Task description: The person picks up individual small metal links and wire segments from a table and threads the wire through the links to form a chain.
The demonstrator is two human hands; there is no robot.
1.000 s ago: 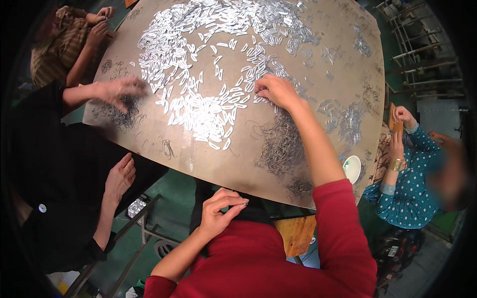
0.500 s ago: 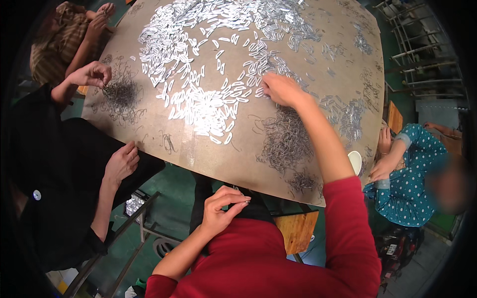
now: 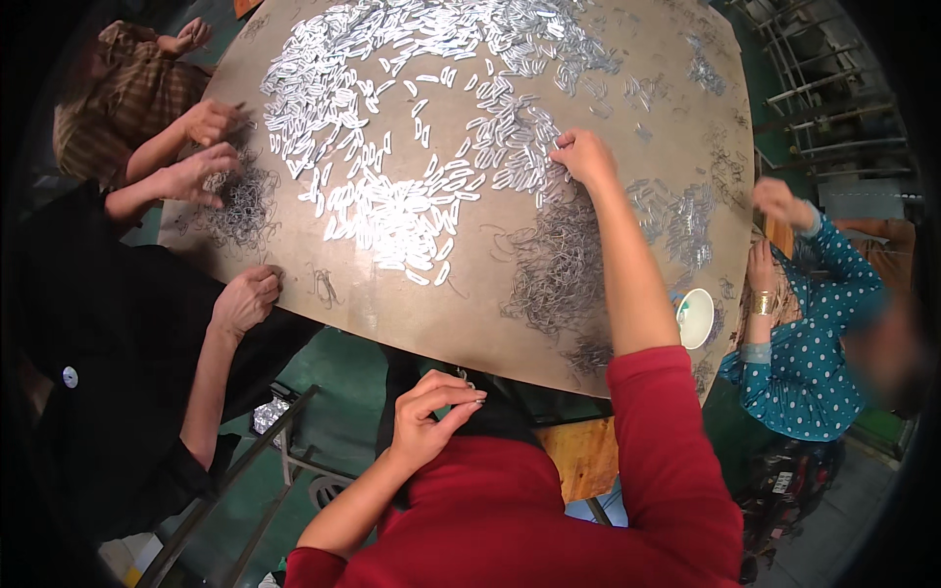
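My right hand [image 3: 586, 159] reaches across the table, thumb and fingers closed together at the right edge of a spread of small oval silvery-white pieces [image 3: 515, 137]. Whatever its fingertips pinch is too small to make out. Just below that hand lies a tangled heap of thin dark wire hooks [image 3: 557, 269]. Low in front of my body, my left hand [image 3: 431, 419] is closed in a pinch. A tiny silvery bit shows by its fingers, but its kind cannot be told. Nearer the table edge is a bright pile of the same oval pieces [image 3: 392, 227].
A white bowl [image 3: 696, 318] stands at the table's right edge. Another hook heap [image 3: 242, 206] lies at the left, beside co-workers' hands [image 3: 201, 174]. At the right sits a person in a dotted teal top [image 3: 818, 343]. A wooden stool [image 3: 580, 459] is under the near edge.
My right hand has shifted slightly right and away from me along the oval pieces. My left hand stays pinched. The right-hand co-worker has raised a hand; the bowl shows more fully.
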